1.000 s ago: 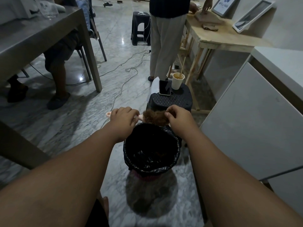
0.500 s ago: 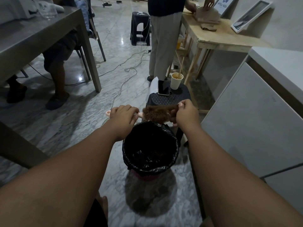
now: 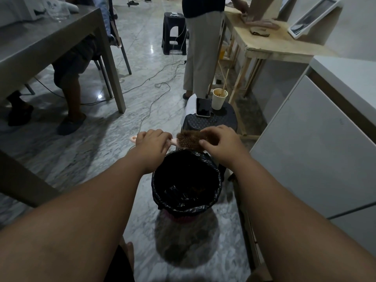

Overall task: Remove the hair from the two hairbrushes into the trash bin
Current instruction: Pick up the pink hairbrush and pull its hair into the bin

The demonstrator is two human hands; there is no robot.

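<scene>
Judging by the pics, the job is early-to-midway at best. The pink hairbrush [image 3: 184, 142] is held just above the far rim of the black-bagged trash bin [image 3: 218, 177], with its handle gripped in the left hand [image 3: 151, 142]. The brown hair [image 3: 195, 136] matted over the bristles is pinched by the right hand [image 3: 221, 143]. Nothing is pulled free yet. No second brush is seen anywhere, and what's in the bin can't be made out.
</scene>
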